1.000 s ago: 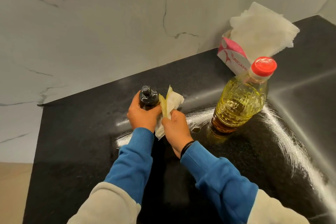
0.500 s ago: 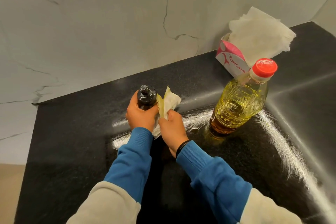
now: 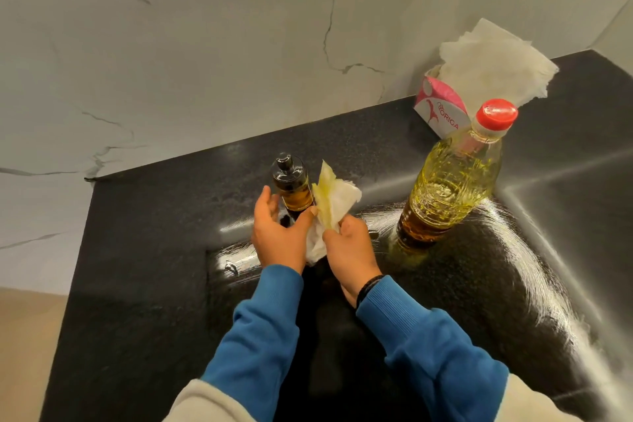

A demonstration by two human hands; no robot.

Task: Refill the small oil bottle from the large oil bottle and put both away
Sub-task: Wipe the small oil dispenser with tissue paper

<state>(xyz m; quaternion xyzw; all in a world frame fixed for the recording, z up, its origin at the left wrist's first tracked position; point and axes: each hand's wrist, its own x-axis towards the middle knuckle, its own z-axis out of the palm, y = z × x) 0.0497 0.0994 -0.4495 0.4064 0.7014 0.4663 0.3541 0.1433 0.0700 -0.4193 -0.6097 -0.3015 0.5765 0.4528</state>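
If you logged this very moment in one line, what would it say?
left hand: loosely around small oil bottle | right hand: grips oily paper towel | large oil bottle: capped, upright on counter

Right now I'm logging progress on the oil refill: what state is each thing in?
small oil bottle: upright, capped, oil inside
large oil bottle: upright, red cap on, partly full
paper towel: crumpled, oil-stained yellow
left hand: loosely around the small bottle
right hand: grips the towel
tissue box: open, tissue sticking out
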